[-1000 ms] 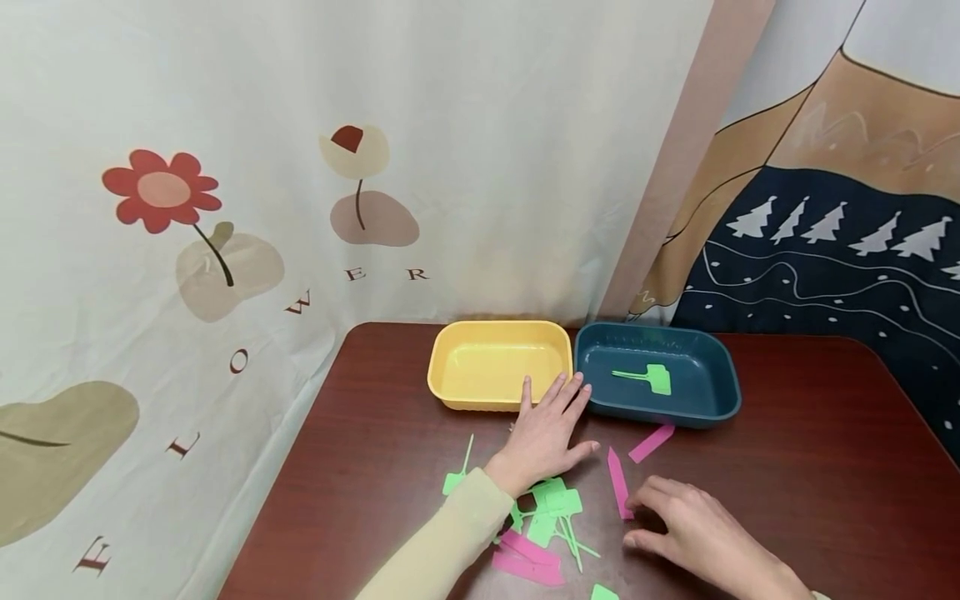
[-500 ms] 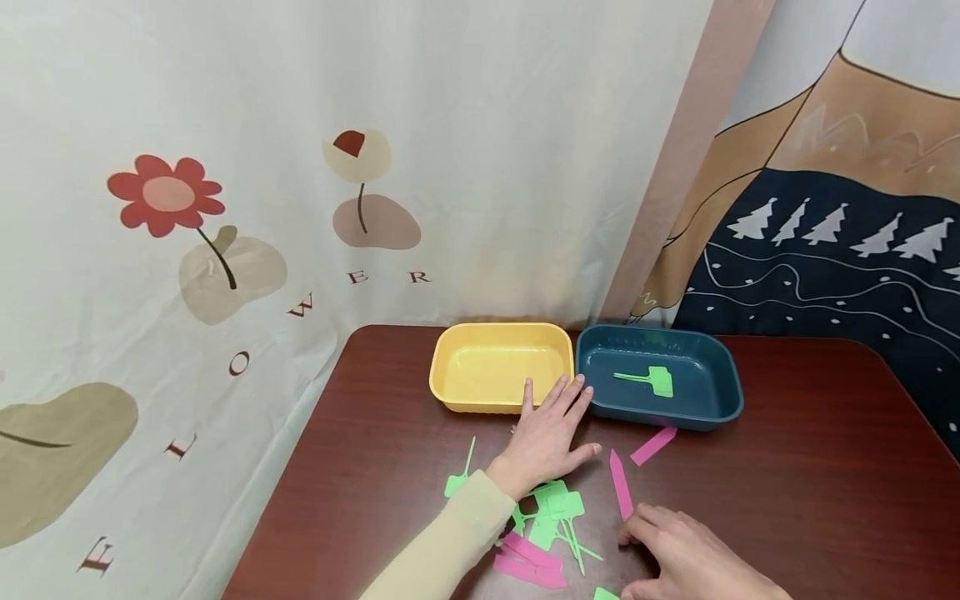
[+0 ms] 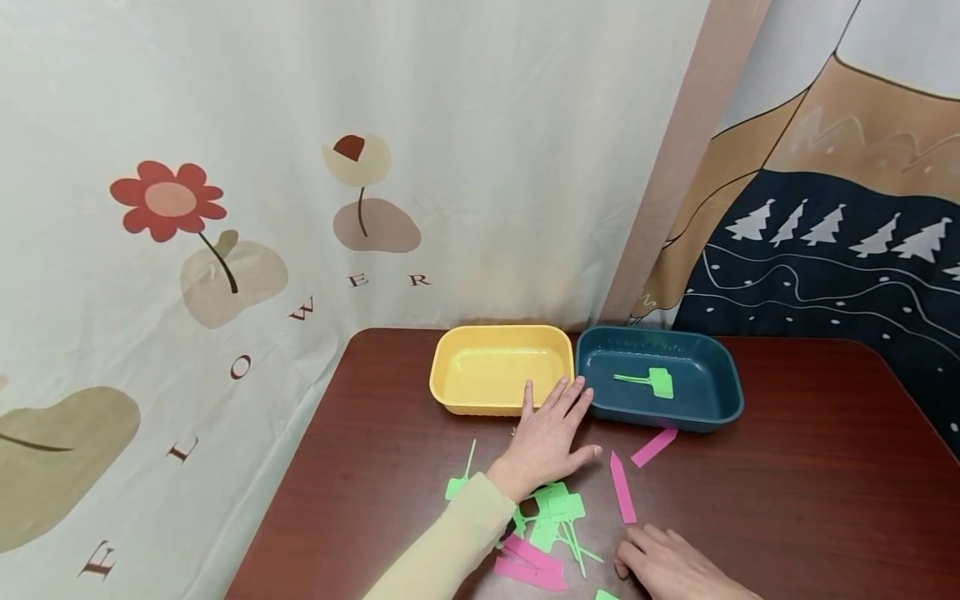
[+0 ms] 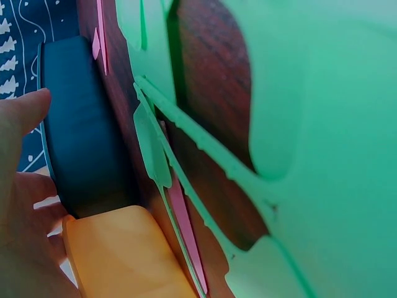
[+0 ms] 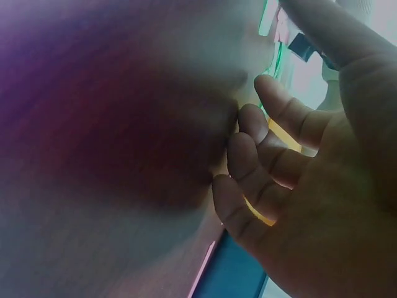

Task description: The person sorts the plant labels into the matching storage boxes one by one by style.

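Observation:
My left hand (image 3: 546,433) has its fingers spread, fingertips at the near rims of the yellow tray (image 3: 501,410) and the dark blue tray (image 3: 705,407). Under and beside that forearm lies a pile of green T-shaped plant labels (image 3: 558,507) with pink pointed plant labels (image 3: 531,575). In the left wrist view, green labels (image 4: 152,146) loom close to the camera. Low on the right, my right hand (image 3: 671,565) bends its fingers down to the table. Its fingertips (image 5: 242,155) touch the tabletop in the right wrist view, and nothing shows between them. A pink label (image 3: 622,487) lies just beyond it.
One green label (image 3: 658,382) lies inside the blue tray. Another pink label (image 3: 654,447) sits by that tray's front, and a lone green label (image 3: 457,487) lies left of my forearm. A further green label (image 3: 606,595) is cut off by the bottom edge. Printed curtains (image 3: 480,167) hang behind the table.
My right hand has moved away from the upright pink label, back toward the near table edge, with its fingers now bent down. The left hand stays in place, and the labels lie as before.

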A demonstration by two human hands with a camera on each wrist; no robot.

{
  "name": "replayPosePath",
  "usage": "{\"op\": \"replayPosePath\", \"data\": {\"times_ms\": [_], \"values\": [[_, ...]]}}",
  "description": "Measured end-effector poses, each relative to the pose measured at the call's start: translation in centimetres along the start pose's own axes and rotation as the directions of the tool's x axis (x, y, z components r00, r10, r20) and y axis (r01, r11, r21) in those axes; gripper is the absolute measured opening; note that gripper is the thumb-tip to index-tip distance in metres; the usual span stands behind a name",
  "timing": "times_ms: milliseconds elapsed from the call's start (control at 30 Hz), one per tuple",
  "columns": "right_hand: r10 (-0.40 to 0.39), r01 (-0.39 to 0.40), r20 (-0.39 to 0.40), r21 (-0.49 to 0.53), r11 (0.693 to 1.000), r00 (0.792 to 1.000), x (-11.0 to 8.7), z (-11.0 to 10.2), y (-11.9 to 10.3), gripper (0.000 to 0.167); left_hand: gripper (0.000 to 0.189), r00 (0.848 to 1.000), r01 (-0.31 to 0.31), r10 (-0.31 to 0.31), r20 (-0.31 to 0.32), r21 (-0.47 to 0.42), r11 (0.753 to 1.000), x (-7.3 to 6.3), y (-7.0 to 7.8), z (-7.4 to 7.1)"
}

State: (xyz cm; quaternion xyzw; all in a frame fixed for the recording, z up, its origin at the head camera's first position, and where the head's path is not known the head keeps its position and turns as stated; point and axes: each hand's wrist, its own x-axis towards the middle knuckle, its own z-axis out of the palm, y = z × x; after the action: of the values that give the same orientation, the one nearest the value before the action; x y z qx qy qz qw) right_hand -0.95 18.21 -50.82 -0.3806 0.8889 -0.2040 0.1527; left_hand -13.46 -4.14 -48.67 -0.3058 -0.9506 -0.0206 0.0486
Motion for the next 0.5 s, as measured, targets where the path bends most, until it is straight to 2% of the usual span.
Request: {"op": "replayPosePath", "data": {"times_ms": [100, 200, 300, 333, 500], "values": [[-0.006, 0.005, 0.009, 0.031, 0.999, 1.000, 0.0, -0.2, 0.3, 0.031, 0.084, 1.000, 0.002, -0.002, 0.001, -0.007, 1.000, 0.0, 0.0, 0.0], [-0.073, 0.075, -0.057, 0.044, 0.996, 0.996, -0.1, -0.2, 0.6, 0.026, 0.084, 1.000, 0.002, -0.002, 0.000, -0.012, 1.000, 0.0, 0.1, -0.1], [-0.096, 0.104, -0.086, 0.089, 0.991, 0.992, -0.3, -0.5, 0.8, 0.026, 0.084, 1.000, 0.004, -0.004, 0.004, -0.007, 1.000, 0.0, 0.1, -0.2], [-0.094, 0.102, -0.089, 0.098, 0.990, 0.992, -0.3, -0.6, 0.8, 0.026, 0.084, 1.000, 0.004, -0.004, 0.006, -0.005, 1.000, -0.1, 0.1, -0.2], [-0.004, 0.004, 0.003, 0.161, 0.987, 1.000, -0.5, -1.2, 0.7, 0.021, 0.083, 1.000, 0.004, -0.004, 0.009, -0.005, 1.000, -0.1, 0.0, -0.2]]}}
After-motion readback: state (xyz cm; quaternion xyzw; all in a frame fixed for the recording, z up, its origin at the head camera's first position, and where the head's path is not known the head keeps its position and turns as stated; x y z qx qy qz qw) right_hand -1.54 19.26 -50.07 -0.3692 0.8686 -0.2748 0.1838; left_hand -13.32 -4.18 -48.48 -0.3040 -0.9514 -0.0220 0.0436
